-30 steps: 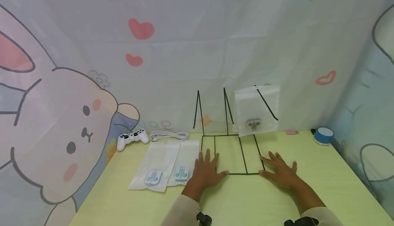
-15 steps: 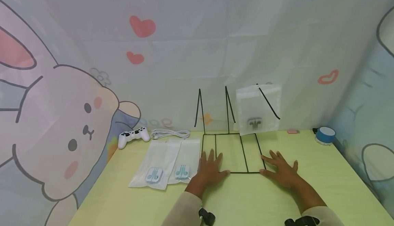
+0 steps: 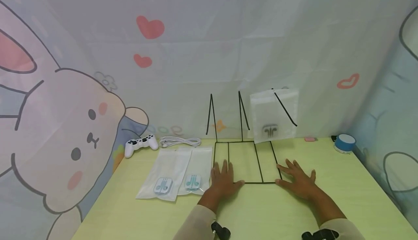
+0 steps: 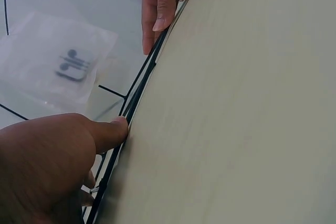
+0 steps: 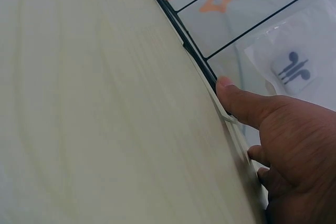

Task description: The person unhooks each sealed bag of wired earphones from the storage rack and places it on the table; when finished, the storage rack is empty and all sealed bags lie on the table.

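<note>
A black wire display rack stands at the table's back middle, its flat base on the tabletop and several hooks rising behind. On its right hook hangs a clear zip bag with dark earphones inside. My left hand rests with extended fingers over the base's front left corner. At the front right corner, my right hand touches the frame with thumb and fingertips, fingers spread. In the wrist views, the left thumb and right thumb lie against the front wire.
Left of the rack lie two zip bags holding white-and-teal earphones. Behind them are a white game controller and a coiled white cable. A pink eraser-like block and a blue-and-white round item sit at the back right.
The fingers of my left hand have drawn slightly closer together over the rack's base. My right hand, the rack and the bags stay as they were.
</note>
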Motion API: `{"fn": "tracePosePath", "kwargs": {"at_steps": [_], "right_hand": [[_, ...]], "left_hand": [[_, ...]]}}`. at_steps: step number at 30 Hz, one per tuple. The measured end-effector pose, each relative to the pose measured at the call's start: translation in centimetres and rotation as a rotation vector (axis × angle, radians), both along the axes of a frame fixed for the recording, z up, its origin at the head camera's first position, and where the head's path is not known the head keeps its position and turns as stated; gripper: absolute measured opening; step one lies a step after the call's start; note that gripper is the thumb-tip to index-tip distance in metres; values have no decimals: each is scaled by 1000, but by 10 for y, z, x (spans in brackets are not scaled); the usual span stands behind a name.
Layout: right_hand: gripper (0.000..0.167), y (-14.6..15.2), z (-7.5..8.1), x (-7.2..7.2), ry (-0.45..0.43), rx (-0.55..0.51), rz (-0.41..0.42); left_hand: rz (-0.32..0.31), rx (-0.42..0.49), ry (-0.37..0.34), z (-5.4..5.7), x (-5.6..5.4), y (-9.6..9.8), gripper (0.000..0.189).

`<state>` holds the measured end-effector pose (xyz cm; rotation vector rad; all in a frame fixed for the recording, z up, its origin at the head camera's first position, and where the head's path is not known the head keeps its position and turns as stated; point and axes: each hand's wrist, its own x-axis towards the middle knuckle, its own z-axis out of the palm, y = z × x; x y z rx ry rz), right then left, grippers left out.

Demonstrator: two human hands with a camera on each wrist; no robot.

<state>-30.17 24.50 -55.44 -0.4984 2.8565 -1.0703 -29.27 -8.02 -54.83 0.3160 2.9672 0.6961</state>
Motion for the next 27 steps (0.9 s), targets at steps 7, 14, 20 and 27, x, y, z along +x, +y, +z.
{"fn": "tracePosePath", "kwargs": {"at_steps": [7,14,20,27], "right_hand": [[73,-2,2,1,-7,-12,1],[75,1,3,-1,-21,0,-5],[75,6,10,-4,-71,-37,-6],[70,6,30,-12,-71,-170,59]], "left_hand": [[21,-15,26,2,0,0,93],[28,-40,18,-3,-3,2,92],[21,-46,12,-6,-4,2,93],[27,-69,25,-4,-3,2,93]]}}
